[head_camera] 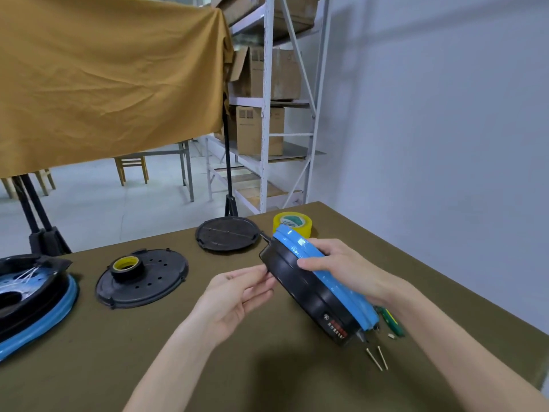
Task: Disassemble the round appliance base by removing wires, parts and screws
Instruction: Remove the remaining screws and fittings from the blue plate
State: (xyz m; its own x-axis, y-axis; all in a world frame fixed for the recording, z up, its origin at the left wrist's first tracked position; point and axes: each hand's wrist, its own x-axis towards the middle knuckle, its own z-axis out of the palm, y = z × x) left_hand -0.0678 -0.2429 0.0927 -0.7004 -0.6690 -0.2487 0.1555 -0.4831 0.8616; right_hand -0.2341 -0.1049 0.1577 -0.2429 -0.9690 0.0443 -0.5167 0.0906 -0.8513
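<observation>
right hand (344, 270): wrapped over the blue rim of the round base (315, 289), fingers curled round it, so a firm grip holding it tilted on edge
left hand (237, 295): fingertips pinching something small and dark at the base's black side wall, a wire or tab, can't really tell which
round base: black body with a blue band, held up off the olive worktop (208, 367), lower end nearly touching it
two screws (378, 358): lying loose on the worktop just below the base
green circuit board (393, 321): right beside the base's lower end, partly hidden behind it
yellow tape roll (294, 223): just behind the base
flat black disc (227, 234): behind and left of the base
perforated black plate (142, 281): well left of the base, a small tape roll (127, 266) sitting on it
second base (32, 298): far left of the base, opened up, white wires showing
</observation>
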